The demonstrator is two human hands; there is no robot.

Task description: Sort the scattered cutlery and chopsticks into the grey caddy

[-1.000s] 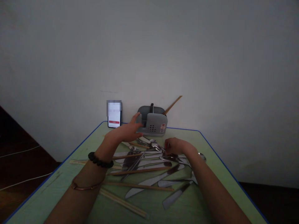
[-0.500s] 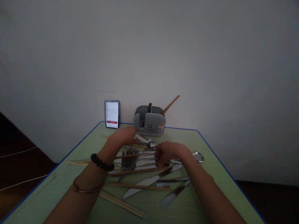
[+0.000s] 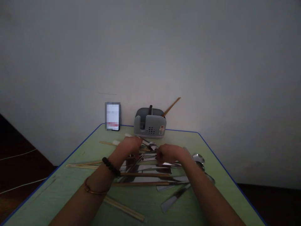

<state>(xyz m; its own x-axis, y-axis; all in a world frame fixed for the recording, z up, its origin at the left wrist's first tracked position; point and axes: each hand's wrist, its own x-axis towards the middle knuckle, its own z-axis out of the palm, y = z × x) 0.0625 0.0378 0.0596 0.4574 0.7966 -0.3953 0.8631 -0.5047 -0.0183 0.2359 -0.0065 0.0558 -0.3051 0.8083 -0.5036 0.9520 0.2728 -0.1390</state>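
Cutlery [image 3: 147,168] surroundings: gray holder [image 3: 155,127] behind, chopsticks [image 3: 145,174] across.
Pile: between left hand [image 3: 132,146] and right hand [image 3: 169,153].
Hands: apart, curled; grip unclear.

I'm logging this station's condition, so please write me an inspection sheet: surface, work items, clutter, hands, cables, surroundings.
Surface: green table, blue edge, scuff marks at left.
Work items: knives, spoons and chopsticks lie jumbled; grey holder behind them has more chopsticks leaning out.
Clutter: phone upright at the far edge, left of the holder.
Hands: left hand and right hand both at the jumble; grips unclear.
Cables: white cable lengths off the table's left side.
Surroundings: pale wall behind; dark floor at left.
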